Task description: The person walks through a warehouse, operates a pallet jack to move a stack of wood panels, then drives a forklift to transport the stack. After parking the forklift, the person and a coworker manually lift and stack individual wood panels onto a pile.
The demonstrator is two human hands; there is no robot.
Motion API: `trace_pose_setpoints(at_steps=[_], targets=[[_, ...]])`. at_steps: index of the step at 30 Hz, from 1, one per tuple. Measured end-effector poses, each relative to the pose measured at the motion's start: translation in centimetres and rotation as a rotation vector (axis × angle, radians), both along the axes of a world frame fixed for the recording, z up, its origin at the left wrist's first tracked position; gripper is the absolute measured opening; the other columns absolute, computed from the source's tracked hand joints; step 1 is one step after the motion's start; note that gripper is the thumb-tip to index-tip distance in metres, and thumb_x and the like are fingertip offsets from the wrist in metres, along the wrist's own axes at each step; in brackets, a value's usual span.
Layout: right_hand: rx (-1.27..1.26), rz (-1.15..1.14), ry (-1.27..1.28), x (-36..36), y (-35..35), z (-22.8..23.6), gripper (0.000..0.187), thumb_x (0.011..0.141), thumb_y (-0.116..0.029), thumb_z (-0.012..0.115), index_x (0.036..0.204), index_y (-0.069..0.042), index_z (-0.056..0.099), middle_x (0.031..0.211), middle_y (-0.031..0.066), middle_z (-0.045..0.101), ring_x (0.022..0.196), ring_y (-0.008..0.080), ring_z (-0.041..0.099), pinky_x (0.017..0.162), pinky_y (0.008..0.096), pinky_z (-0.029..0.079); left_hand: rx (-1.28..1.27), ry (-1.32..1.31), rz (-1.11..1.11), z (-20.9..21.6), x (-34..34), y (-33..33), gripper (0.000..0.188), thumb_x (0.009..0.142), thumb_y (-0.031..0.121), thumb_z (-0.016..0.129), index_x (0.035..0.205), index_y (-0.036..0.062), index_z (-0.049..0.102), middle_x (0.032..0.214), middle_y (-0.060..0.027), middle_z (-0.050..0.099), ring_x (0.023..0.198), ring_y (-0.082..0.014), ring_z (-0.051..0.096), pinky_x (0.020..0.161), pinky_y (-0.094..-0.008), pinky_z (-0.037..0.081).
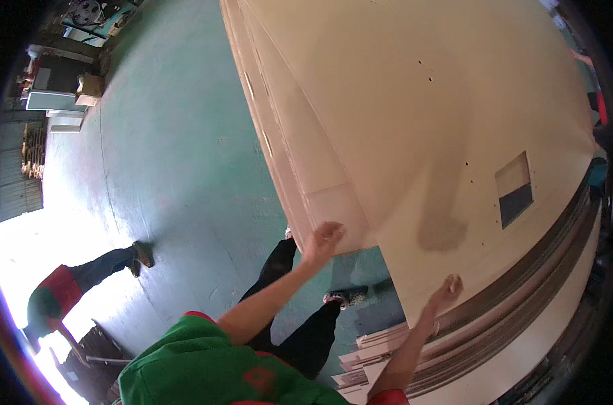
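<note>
A large flat cream board spreads before me, with a rectangular cutout and several small dark holes in it. My left hand is over the near left corner of the narrower pale panel beside the board; its fingers are loosely bent, and nothing shows in them. Whether it touches the panel I cannot tell. Farther right, my right hand hovers above the board's near edge, empty, fingers half curled and partly apart. Beneath that arm lies a stack of long boards with uneven ends.
On the green floor at lower left, a person in a green and red top bends over. Part of another person shows at the far right. Cardboard boxes and pale panels stand at upper left.
</note>
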State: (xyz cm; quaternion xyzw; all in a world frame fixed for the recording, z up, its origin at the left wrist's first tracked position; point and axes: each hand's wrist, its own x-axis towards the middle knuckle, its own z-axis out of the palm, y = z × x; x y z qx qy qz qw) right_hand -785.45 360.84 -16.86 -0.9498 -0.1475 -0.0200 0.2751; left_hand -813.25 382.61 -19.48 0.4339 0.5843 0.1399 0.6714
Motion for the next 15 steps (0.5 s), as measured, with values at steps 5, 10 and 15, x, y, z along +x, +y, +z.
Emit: trace_pose_setpoints(at_steps=[5,10,15], targets=[[-0.411,-0.412,0.109,10.1,-10.6,-11.1,0.066,0.089,-0.059,0.045,0.125,-0.004,0.049,0.124,0.016,0.052,0.108,0.0284,0.053,0.093,0.0441,0.041,0.309,0.593,-0.053,-5.8,-2.9,1.2,0.078,0.083,0.035,0.067,0.137,-0.0064,0.028,0.131,-0.0275,0.046,0.12,-0.0373,0.048,0.102,-0.0422,0.039],[-0.324,-0.294,0.378,11.8,-21.3,-15.2,0.062,0.091,-0.05,0.046,0.131,-0.003,0.045,0.128,0.0129,0.051,0.113,0.0233,0.051,0.096,0.0403,0.04,0.056,0.354,-0.046,-7.1,-1.4,-0.3,0.091,0.081,0.041,0.067,0.141,-0.0078,0.02,0.135,-0.0278,0.042,0.128,-0.0383,0.041,0.105,-0.0412,0.035],[-0.152,-0.067,0.526,9.8,-28.7,-15.6,0.058,0.094,-0.042,0.046,0.136,-0.001,0.041,0.133,0.0097,0.049,0.119,0.0182,0.048,0.098,0.0364,0.039,0.035,0.359,0.026,-7.3,-0.7,-1.0,0.092,0.083,0.048,0.064,0.144,-0.0038,0.018,0.136,-0.0268,0.042,0.128,-0.0359,0.041,0.105,-0.0398,0.035]])
